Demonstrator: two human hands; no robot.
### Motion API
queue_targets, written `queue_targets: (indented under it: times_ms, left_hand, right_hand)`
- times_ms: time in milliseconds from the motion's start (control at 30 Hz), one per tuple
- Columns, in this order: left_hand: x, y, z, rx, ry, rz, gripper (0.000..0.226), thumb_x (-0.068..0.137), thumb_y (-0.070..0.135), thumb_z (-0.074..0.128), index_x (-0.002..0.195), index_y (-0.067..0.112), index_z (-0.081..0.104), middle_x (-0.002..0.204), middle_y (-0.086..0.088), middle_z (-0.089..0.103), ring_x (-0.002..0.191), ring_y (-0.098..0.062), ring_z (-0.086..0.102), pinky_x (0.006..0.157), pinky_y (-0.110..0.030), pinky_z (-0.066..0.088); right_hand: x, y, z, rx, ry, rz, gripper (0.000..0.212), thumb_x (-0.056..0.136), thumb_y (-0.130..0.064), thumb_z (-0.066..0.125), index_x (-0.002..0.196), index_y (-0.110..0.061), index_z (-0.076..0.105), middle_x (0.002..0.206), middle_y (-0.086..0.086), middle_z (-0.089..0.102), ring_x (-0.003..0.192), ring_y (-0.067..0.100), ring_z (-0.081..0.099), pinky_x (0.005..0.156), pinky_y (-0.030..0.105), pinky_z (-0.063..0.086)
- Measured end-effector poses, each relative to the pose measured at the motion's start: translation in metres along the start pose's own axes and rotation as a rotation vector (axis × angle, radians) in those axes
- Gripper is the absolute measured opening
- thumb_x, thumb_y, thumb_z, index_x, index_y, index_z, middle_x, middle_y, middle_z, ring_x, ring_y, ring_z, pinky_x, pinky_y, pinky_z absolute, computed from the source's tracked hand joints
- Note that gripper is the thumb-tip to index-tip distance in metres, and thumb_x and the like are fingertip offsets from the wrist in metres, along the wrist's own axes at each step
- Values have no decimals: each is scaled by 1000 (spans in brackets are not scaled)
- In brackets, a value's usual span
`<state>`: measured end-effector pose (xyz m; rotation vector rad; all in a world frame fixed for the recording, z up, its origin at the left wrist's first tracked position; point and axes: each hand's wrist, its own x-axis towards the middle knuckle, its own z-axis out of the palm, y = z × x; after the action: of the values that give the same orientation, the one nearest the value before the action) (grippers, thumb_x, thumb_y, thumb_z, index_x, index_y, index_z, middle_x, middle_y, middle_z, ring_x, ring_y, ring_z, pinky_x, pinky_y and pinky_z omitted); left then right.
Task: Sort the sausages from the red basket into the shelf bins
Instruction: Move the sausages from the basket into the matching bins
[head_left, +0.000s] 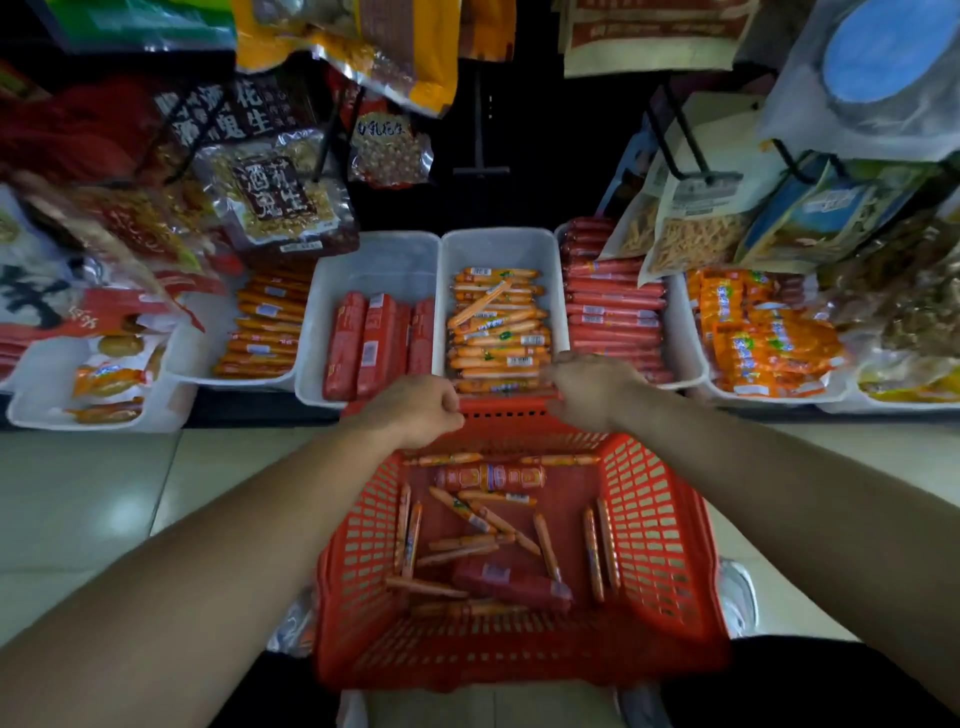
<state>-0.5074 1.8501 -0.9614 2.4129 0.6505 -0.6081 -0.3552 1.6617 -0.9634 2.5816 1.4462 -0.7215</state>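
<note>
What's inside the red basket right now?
The red basket holds many thin orange sausages lying loose, plus two thick red sausages, one near the far wall. Anything under the pile, or behind the near wall, is hidden.

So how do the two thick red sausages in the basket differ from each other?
The far thick sausage lies straight across the red basket near its far wall; the near thick sausage lies tilted, closer to the person. The far one shows orange-gold printed bands; the near one looks plain darker red with a small pale label. The far one lies clear, while thin orange sausages crowd the near one. Both are much thicker than those.
</note>
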Motion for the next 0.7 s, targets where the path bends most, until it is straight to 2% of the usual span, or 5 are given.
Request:
queue_targets:
  times_ms: [200, 433, 600, 667, 700]
  left_hand:
    - [-51, -16, 90, 129, -219, -26, 26, 92, 40, 62, 109, 21, 67, 116, -3, 68, 107, -24, 62, 89, -35, 51]
    - [-36, -58, 181, 93, -208, -143, 50, 89, 39, 64, 135, 22, 51, 131, -10, 61, 119, -31, 58, 87, -35, 45]
    - [-1, -75, 224, 103, -123, -144, 51, 90, 35, 65, 137, 25, 49, 133, -9, 58, 123, -33, 55, 91, -38, 46]
    - [13, -82, 235, 138, -118, -119, 48, 90, 32, 65, 135, 25, 50, 133, -10, 57, 123, -34, 54, 95, -41, 47]
    - [19, -85, 240, 158, -132, -111, 46, 91, 29, 64, 134, 26, 50, 133, -10, 57, 122, -33, 55, 95, -42, 48]
  right_hand:
    - [-40, -31, 85, 159, -128, 70, 33, 92, -34, 54, 121, -20, 61, 128, 11, 62, 120, 32, 56, 97, 40, 48]
    - [-51, -32, 217, 308, -316, 226, 45, 89, -33, 56, 127, -9, 57, 127, 24, 61, 117, 38, 60, 97, 42, 49]
    - [-27, -24, 269, 273, -471, 219, 51, 98, -31, 51, 140, -2, 48, 135, 23, 56, 128, 35, 51, 112, 42, 28]
    - [-14, -21, 279, 257, -425, 286, 50, 101, -30, 46, 140, 2, 46, 132, 23, 57, 132, 36, 47, 118, 53, 4]
    - [-7, -18, 284, 265, -380, 330, 49, 101, -31, 42, 134, 4, 50, 128, 25, 59, 130, 38, 49, 119, 55, 4]
